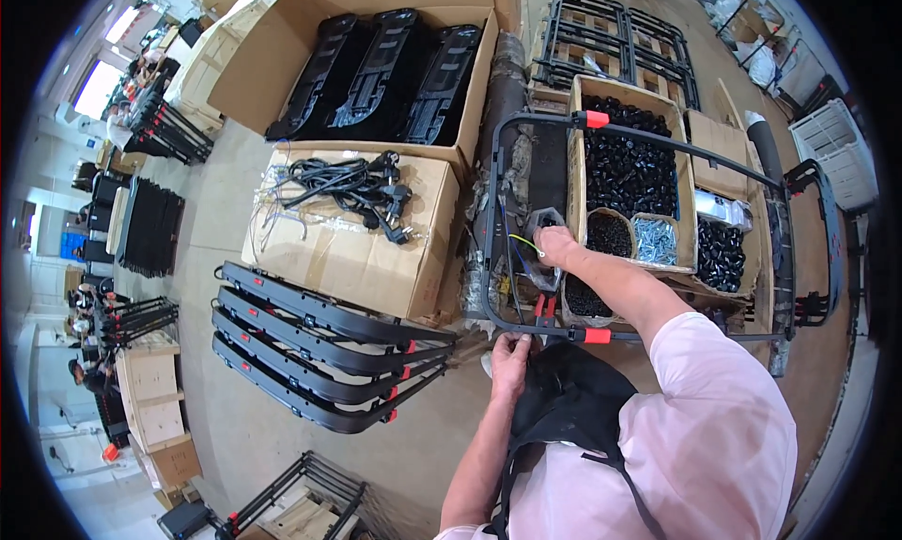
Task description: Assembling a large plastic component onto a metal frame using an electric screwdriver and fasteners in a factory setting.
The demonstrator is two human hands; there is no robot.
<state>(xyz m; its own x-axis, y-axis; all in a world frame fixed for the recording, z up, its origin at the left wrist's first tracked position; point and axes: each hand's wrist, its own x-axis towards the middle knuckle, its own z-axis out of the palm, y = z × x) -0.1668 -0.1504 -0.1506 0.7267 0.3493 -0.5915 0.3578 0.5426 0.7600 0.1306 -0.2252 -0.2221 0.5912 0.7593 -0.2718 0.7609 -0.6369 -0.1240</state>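
A black tubular frame with red clips lies across the work area in front of me. My left hand is closed in a pinch at its near left corner; whatever sits between the fingertips is too small to make out. My right hand reaches inside the frame to a clear plastic bag of small parts. Its fingers are curled down and partly hidden, so what they grip does not show. A yellow-green wire runs from the frame's left bar to this hand. Red-handled pliers lie between both hands.
Beneath the frame, a cardboard box holds black plastic parts and silver screws. Leftward are coiled power cables on a closed carton, an open carton of black housings and stacked dark frames. People work far left.
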